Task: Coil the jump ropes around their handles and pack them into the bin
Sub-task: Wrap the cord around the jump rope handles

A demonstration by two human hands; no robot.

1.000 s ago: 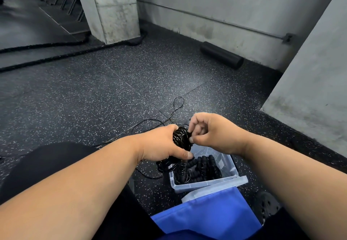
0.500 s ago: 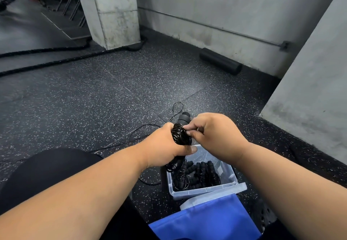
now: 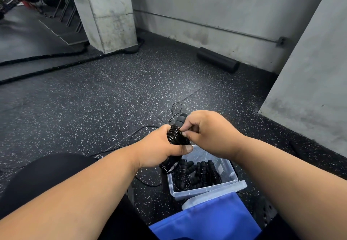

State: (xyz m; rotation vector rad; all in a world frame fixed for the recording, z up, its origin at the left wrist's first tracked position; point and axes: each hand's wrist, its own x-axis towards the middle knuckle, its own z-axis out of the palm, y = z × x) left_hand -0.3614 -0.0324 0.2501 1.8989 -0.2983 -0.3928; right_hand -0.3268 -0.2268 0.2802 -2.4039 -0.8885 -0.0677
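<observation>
My left hand (image 3: 159, 149) grips a black jump rope (image 3: 176, 136), its thin cord wound in shiny coils around the foam handles; one handle tip (image 3: 181, 118) sticks out above. My right hand (image 3: 210, 132) pinches the cord at the coil with thumb and fingertips. Loose cord (image 3: 175, 109) trails away over the floor in a loop. Below my hands stands a clear plastic bin (image 3: 204, 191) holding several coiled black ropes (image 3: 199, 174).
A clear lid (image 3: 216, 194) and a blue bag (image 3: 206, 223) lie in front of the bin. A black foam roller (image 3: 217, 62) rests by the far wall. Thick battle ropes (image 3: 56, 65) cross the rubber floor around a concrete pillar (image 3: 105, 12). A wall rises at right.
Both hands lifted slightly with the rope. My right hand went on winding cord onto the coil, and the handle tip came into sight above it.
</observation>
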